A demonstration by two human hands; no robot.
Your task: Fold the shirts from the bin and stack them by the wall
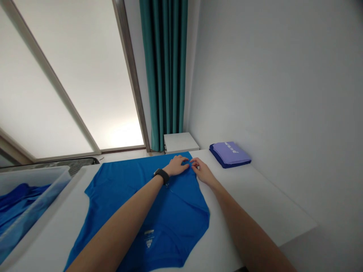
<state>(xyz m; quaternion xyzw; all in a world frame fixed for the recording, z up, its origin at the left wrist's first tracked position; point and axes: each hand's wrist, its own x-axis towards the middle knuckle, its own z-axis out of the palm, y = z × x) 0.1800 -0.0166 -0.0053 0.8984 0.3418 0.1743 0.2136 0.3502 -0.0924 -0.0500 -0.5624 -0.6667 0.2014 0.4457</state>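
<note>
A bright blue T-shirt (147,204) lies spread flat on the white table (255,196), its label end toward me. Both my arms reach across it to its far right edge. My left hand (177,165), with a black watch on the wrist, has its fingers curled and pinches the shirt's fabric. My right hand (202,170) meets it fingertip to fingertip and pinches the same edge of cloth. The fingers of both hands are closed on the fabric.
A folded stack of blue and lilac clothes (230,154) lies at the table's far right by the wall. A clear plastic bin (31,204) with blue garments stands at the left. A small white cabinet (180,142), teal curtain (166,71) and window are behind.
</note>
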